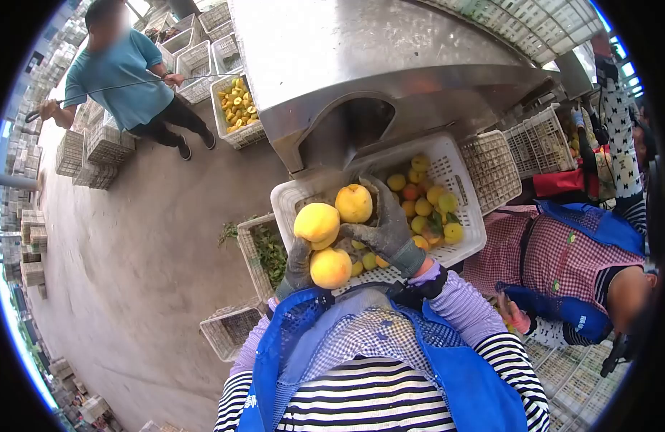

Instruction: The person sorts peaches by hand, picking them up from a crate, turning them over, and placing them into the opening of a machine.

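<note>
My left hand point(298, 265), in a dark grey glove, is closed round yellow peaches. One large peach point(317, 222) sits at its fingertips, and another peach point(331, 268) rests against the palm side; part of one more shows between them. My right hand point(390, 227), gloved the same way, curls against the right side of a yellow peach point(354, 203); its fingertips are partly hidden. Both hands are above a white plastic crate point(462, 169). Inside, on the right, lie several yellow and orange peaches point(423, 207), some with green leaves.
A metal machine point(361, 50) with a dark opening stands behind the crate. Green leaves fill a crate point(260, 252) at the left. Farther off, a person in a blue shirt point(127, 75) holds a thin rod near a crate of fruit point(237, 108). A co-worker in a checked apron point(512, 237) is at my right.
</note>
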Demonstrator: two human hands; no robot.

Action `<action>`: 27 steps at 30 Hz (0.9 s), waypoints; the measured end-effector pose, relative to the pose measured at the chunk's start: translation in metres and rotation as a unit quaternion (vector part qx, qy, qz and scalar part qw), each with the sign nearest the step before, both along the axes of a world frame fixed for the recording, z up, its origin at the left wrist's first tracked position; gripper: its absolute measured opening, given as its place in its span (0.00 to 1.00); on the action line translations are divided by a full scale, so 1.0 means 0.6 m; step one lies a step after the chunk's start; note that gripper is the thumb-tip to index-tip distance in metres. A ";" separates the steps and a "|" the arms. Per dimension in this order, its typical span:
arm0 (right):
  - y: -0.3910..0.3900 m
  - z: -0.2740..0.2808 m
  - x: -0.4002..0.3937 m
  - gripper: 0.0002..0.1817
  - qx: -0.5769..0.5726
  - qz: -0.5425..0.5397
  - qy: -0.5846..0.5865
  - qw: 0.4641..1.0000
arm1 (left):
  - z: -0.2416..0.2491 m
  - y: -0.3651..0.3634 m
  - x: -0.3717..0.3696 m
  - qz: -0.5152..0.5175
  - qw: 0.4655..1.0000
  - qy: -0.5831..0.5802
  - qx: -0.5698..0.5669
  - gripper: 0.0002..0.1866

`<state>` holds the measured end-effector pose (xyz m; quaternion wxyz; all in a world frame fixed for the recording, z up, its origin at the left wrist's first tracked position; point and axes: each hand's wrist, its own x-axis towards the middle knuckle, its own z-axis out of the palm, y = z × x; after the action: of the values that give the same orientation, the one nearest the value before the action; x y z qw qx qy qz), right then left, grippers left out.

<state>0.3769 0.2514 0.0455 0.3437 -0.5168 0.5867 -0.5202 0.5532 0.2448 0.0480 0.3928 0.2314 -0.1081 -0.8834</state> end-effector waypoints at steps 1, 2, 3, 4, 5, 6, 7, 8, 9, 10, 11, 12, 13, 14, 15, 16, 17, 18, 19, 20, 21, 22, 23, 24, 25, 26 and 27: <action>-0.009 -0.004 -0.002 0.45 -0.001 -0.007 -0.020 1.000 | 0.005 -0.004 -0.002 0.014 1.000 -0.007 -0.007 0.48; -0.021 -0.006 -0.002 0.43 -0.003 -0.013 -0.040 0.999 | 0.025 -0.011 -0.006 0.029 0.999 -0.014 -0.015 0.48; -0.036 -0.005 -0.002 0.42 -0.004 -0.018 -0.060 0.998 | 0.036 -0.017 -0.009 0.044 0.999 -0.021 -0.023 0.48; -0.053 0.002 -0.006 0.39 -0.007 -0.034 -0.046 0.998 | 0.033 -0.026 -0.007 0.048 0.998 -0.011 -0.029 0.45; -0.076 -0.006 -0.012 0.39 -0.051 -0.062 0.068 0.994 | 0.022 -0.032 -0.001 0.052 0.998 -0.010 -0.032 0.45; -0.102 -0.023 -0.020 0.39 -0.093 -0.090 0.182 0.975 | 0.007 -0.034 0.004 0.055 0.998 -0.018 -0.031 0.44; -0.126 -0.039 -0.027 0.39 -0.132 -0.117 0.292 0.940 | -0.011 -0.037 0.011 0.057 0.998 -0.029 -0.026 0.44; -0.148 -0.049 -0.030 0.35 -0.123 -0.123 0.323 0.930 | -0.033 -0.036 0.017 0.057 0.997 -0.040 -0.020 0.43; -0.156 -0.061 -0.031 0.34 -0.095 -0.131 0.332 0.929 | -0.052 -0.036 0.023 0.058 0.997 -0.052 -0.012 0.43; -0.165 -0.072 -0.031 0.32 -0.068 -0.138 0.342 0.927 | -0.069 -0.034 0.027 0.058 0.996 -0.062 -0.006 0.43; -0.174 -0.075 -0.030 0.31 -0.042 -0.144 0.353 0.924 | -0.079 -0.034 0.028 0.057 0.996 -0.068 -0.001 0.42; -0.180 -0.076 -0.030 0.30 -0.014 -0.132 0.361 0.923 | -0.086 -0.033 0.029 0.057 0.996 -0.068 0.005 0.42; -0.182 -0.075 -0.029 0.29 0.016 -0.119 0.370 0.921 | -0.092 -0.031 0.031 0.055 0.996 -0.069 0.008 0.42; -0.183 -0.074 -0.028 0.28 0.046 -0.105 0.379 0.918 | -0.089 -0.033 0.028 0.054 0.998 -0.040 0.013 0.39; -0.187 -0.076 -0.027 0.29 0.029 -0.101 0.365 0.925 | -0.093 -0.035 0.028 0.046 0.998 -0.042 0.015 0.39; -0.194 -0.078 -0.027 0.29 0.011 -0.096 0.349 0.932 | -0.099 -0.040 0.031 0.040 0.998 -0.044 0.015 0.39; -0.203 -0.080 -0.027 0.30 -0.007 -0.091 0.333 0.938 | -0.102 -0.044 0.034 0.034 0.998 -0.047 0.015 0.39; -0.216 -0.085 -0.029 0.29 -0.012 -0.085 0.337 0.937 | -0.100 -0.048 0.037 0.020 0.999 -0.049 0.011 0.39; -0.234 -0.093 -0.033 0.28 -0.015 -0.080 0.340 0.937 | -0.096 -0.051 0.040 0.005 0.999 -0.051 0.009 0.38; -0.248 -0.099 -0.035 0.28 -0.019 -0.074 0.343 0.936 | -0.092 -0.054 0.042 -0.010 0.999 -0.053 0.007 0.38; -0.257 -0.099 -0.034 0.25 -0.041 -0.093 0.356 0.929 | -0.090 -0.058 0.040 0.005 0.997 -0.080 -0.016 0.37; -0.263 -0.099 -0.032 0.23 -0.064 -0.112 0.368 0.921 | -0.089 -0.062 0.035 0.019 0.993 -0.108 -0.039 0.37; -0.268 -0.098 -0.032 0.21 -0.086 -0.129 0.381 0.912 | -0.087 -0.066 0.027 0.033 0.989 -0.133 -0.061 0.36; -0.275 -0.095 -0.041 0.23 -0.036 -0.084 0.383 0.919 | -0.064 -0.074 0.013 0.050 0.984 -0.129 -0.110 0.33; -0.283 -0.088 -0.060 0.26 0.014 -0.040 0.383 0.923 | -0.059 -0.081 0.007 0.050 0.984 -0.131 -0.111 0.32; -0.282 -0.077 -0.072 0.28 0.063 0.004 0.382 0.922 | -0.055 -0.086 0.003 0.049 0.984 -0.132 -0.113 0.31; -0.257 -0.040 -0.073 0.32 0.037 0.038 0.312 0.949 | -0.053 -0.088 0.002 0.047 0.983 -0.134 -0.116 0.29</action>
<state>0.3332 0.0973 0.0214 0.1820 -0.6623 0.6630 -0.2977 0.5545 0.1921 0.0165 0.4403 0.3054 -0.2501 -0.8064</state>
